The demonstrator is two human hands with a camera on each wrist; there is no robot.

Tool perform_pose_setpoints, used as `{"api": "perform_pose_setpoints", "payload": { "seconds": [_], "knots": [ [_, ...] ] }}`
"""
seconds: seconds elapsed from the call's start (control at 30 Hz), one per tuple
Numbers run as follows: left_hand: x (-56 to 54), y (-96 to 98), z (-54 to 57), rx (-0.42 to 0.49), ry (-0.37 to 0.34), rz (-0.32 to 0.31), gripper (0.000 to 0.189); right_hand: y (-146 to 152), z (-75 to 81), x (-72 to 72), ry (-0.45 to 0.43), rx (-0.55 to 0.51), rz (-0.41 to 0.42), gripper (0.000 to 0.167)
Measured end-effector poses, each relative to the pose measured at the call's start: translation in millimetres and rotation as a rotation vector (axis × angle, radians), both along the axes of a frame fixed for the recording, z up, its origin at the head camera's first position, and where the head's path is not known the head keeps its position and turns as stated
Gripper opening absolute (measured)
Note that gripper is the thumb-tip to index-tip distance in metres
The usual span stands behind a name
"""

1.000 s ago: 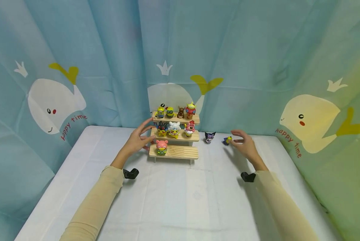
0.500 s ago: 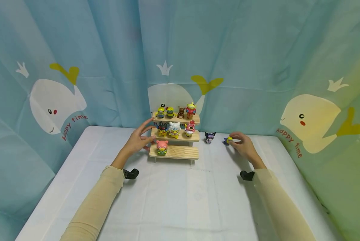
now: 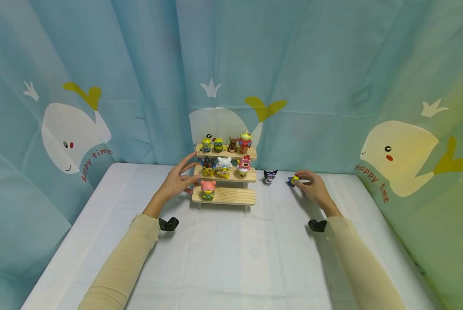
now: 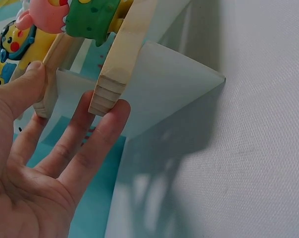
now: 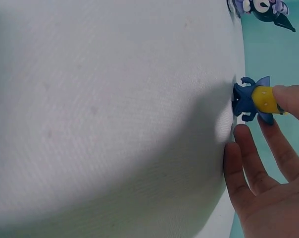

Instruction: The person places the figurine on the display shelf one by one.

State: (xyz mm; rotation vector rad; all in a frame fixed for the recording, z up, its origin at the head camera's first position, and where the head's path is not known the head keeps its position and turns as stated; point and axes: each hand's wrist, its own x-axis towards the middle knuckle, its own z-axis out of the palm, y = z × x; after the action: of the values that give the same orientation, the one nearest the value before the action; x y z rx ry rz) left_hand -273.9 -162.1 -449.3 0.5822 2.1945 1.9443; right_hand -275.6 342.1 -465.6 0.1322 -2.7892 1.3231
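A three-tier wooden display stand stands at the back of the table with toy figurines on its steps. At its left end my left hand grips it, the thumb on one step's end and fingertips touching the step ends. A pink figurine sits on the lowest step, at the left. Right of the stand, my right hand pinches the yellow head of a small blue-and-yellow minion-like figurine between thumb and fingers. The figurine stands upright, its base at the tabletop. Other right fingers are extended.
A black-and-purple figurine stands between the display stand and my right hand. Several figurines line the top step and middle step. A blue curtain with whale prints hangs behind the white-covered table.
My right fingers have come down and closed on the blue-and-yellow figurine's head, and the right arm has shifted slightly left. The left hand and the display stand look unchanged.
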Motion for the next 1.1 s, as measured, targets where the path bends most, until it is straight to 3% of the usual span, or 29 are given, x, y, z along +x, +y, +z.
{"api": "perform_pose_setpoints", "payload": {
  "seconds": [0.27,0.53,0.87,1.1],
  "knots": [
    [2.3,1.6,1.7,-0.011,0.028,0.005,0.08,-2,2.3,1.8,0.025,0.02,-0.008,0.036],
    [2.5,1.5,0.1,-0.027,0.041,0.016,0.079,-4,17.4,7.4,0.034,0.073,0.038,0.036],
    [3.0,1.0,0.3,-0.025,0.043,0.013,0.079,-7,54.0,25.9,0.108,0.101,0.145,0.035],
    [2.6,1.1,0.1,-0.034,0.053,0.015,0.079,-7,80.6,42.0,0.135,0.066,0.115,0.035]
  ]
}}
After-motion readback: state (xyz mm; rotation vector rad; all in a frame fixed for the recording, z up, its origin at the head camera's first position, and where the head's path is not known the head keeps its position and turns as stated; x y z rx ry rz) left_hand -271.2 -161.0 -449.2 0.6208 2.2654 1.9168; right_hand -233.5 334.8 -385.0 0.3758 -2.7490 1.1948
